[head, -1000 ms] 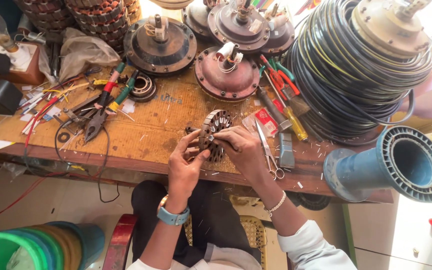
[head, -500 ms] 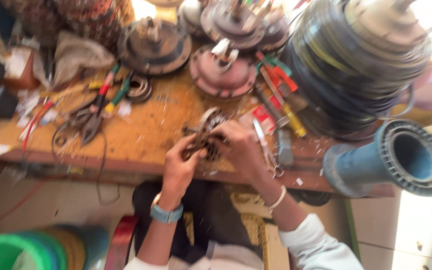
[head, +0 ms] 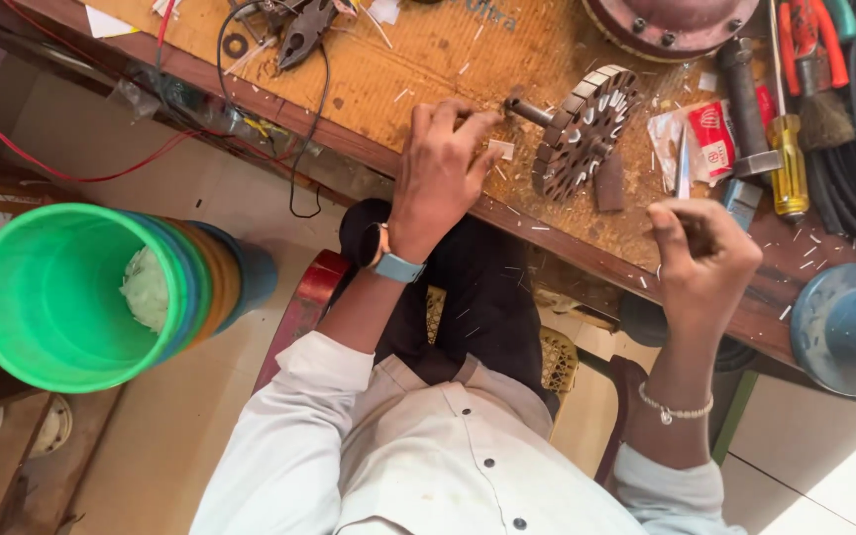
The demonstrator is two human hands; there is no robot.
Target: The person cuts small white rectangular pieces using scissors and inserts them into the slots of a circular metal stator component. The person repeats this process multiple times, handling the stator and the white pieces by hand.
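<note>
The round grey metal motor core with slots (head: 585, 129) lay on the brown wooden counter (head: 418, 59). The left hand (head: 438, 168) pinched its shaft. Just right of the core, the right hand (head: 702, 260) was curled shut, touching nothing I could see.
</note>
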